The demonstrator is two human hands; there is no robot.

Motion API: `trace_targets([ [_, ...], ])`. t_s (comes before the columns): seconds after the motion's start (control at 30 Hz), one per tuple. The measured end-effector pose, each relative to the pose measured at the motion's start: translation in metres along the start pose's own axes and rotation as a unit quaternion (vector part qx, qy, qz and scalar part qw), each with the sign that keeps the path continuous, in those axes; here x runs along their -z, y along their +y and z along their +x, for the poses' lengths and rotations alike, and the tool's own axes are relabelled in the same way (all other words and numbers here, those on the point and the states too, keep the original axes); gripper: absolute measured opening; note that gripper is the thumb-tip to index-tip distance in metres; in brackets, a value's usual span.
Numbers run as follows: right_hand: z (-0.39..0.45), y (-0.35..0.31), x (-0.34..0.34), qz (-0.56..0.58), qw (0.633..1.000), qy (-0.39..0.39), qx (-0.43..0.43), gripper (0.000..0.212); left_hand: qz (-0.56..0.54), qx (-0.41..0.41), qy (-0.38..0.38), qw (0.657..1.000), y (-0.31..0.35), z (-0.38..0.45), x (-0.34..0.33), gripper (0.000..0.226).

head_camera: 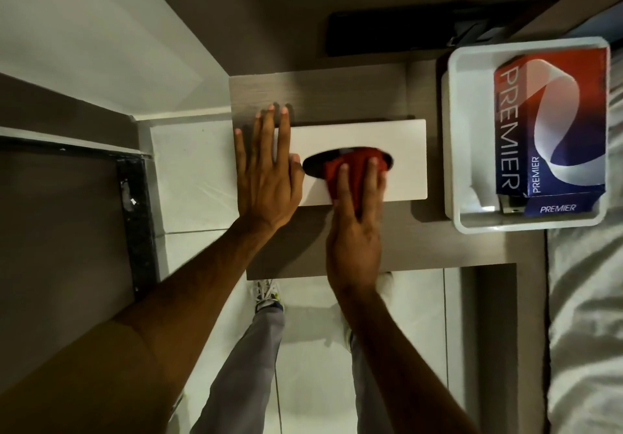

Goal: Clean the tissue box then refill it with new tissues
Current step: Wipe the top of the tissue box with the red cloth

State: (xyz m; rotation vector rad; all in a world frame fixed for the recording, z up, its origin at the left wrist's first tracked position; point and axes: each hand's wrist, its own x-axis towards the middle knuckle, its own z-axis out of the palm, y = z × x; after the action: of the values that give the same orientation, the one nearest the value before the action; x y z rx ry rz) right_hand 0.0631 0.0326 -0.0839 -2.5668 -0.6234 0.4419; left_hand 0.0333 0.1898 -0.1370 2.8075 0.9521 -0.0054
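Pressing a red cloth (354,170) onto the tissue box (397,150) with our right hand (354,231) fingers; left hand (266,177) flat, fingers spread, steadying its end.

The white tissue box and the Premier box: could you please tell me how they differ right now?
The white tissue box is plain and lies flat on the wooden table; the Premier box is printed red, blue and white and sits inside a white tray. The left hand steadies the tissue box while the right hand presses a red cloth on it; the Premier box is untouched. Both are rectangular.
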Motion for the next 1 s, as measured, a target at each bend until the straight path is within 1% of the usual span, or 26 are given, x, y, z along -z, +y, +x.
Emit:
trace_targets([
  [0.07, -0.020, 0.008, 0.001, -0.010, 0.995, -0.069, 0.078, 0.098, 0.004, 0.000, -0.006, 1.000, 0.000, 0.000, 0.001, 0.063],
  [0.1, -0.026, 0.019, 0.006, -0.015, 0.991, -0.091, 0.100, 0.099, 0.006, 0.000, -0.010, 1.000, 0.001, 0.000, 0.001, 0.063],
  [0.13, -0.029, 0.029, 0.012, -0.024, 0.990, -0.094, 0.107, 0.099, 0.007, -0.001, -0.013, 1.000, 0.001, 0.000, 0.002, 0.063],
  [0.17, -0.029, 0.038, 0.018, -0.027, 0.992, -0.084, 0.094, 0.096, 0.006, -0.001, -0.015, 1.000, 0.001, 0.000, 0.003, 0.063],
  [0.23, -0.021, 0.045, 0.023, -0.008, 0.998, -0.041, 0.036, 0.088, 0.000, -0.002, -0.015, 1.000, 0.001, 0.000, 0.004, 0.063],
  [0.3, -0.005, 0.035, 0.019, 0.015, 1.000, -0.001, -0.020, 0.079, -0.007, -0.002, -0.006, 1.000, 0.001, 0.000, 0.003, 0.063],
  [0.37, 0.006, 0.013, 0.011, 0.016, 0.999, 0.009, -0.028, 0.078, -0.007, -0.003, -0.001, 1.000, 0.001, 0.000, 0.003, 0.063],
  [0.43, 0.003, 0.003, 0.004, 0.003, 0.999, -0.027, 0.022, 0.083, -0.005, -0.002, -0.003, 1.000, 0.001, 0.000, 0.004, 0.063],
  [0.5, -0.010, 0.012, 0.008, -0.017, 0.993, -0.080, 0.084, 0.092, -0.002, -0.005, -0.009, 1.000, 0.002, 0.000, 0.005, 0.062],
  [0.53, -0.014, 0.023, 0.013, -0.026, 0.991, -0.092, 0.096, 0.095, -0.001, -0.006, -0.011, 1.000, 0.002, -0.001, 0.006, 0.062],
  [0.57, -0.015, 0.035, 0.020, -0.033, 0.991, -0.088, 0.090, 0.095, -0.002, -0.005, -0.012, 1.000, 0.003, -0.001, 0.007, 0.062],
  [0.63, -0.009, 0.051, 0.030, -0.025, 0.998, -0.045, 0.027, 0.085, -0.003, -0.005, -0.013, 1.000, 0.002, 0.000, 0.007, 0.061],
  [0.7, 0.005, 0.051, 0.030, -0.007, 0.999, -0.001, -0.045, 0.076, 0.000, -0.005, -0.012, 1.000, 0.002, 0.001, 0.006, 0.061],
  [0.73, 0.011, 0.044, 0.027, -0.008, 0.998, 0.011, -0.060, 0.076, 0.001, -0.005, -0.011, 1.000, 0.001, 0.001, 0.006, 0.062],
  [0.77, 0.014, 0.034, 0.022, -0.015, 0.998, 0.013, -0.054, 0.080, 0.001, -0.004, -0.011, 1.000, 0.001, 0.001, 0.005, 0.062],
  [0.8, 0.013, 0.027, 0.018, -0.024, 0.999, 0.003, -0.027, 0.085, 0.000, -0.003, -0.011, 1.000, 0.001, 0.001, 0.004, 0.062],
  [0.9, 0.000, 0.032, 0.021, -0.061, 0.991, -0.084, 0.084, 0.095, -0.001, -0.001, -0.012, 1.000, 0.001, 0.000, 0.003, 0.062],
  [0.93, -0.001, 0.041, 0.028, -0.073, 0.988, -0.098, 0.097, 0.096, 0.001, -0.003, -0.011, 1.000, 0.002, 0.000, 0.004, 0.062],
  [0.97, 0.000, 0.050, 0.035, -0.075, 0.989, -0.094, 0.087, 0.093, 0.002, -0.004, -0.011, 1.000, 0.002, 0.000, 0.004, 0.062],
  [1.0, 0.004, 0.057, 0.041, -0.061, 0.994, -0.077, 0.057, 0.087, 0.004, -0.006, -0.012, 1.000, 0.002, 0.001, 0.004, 0.061],
])
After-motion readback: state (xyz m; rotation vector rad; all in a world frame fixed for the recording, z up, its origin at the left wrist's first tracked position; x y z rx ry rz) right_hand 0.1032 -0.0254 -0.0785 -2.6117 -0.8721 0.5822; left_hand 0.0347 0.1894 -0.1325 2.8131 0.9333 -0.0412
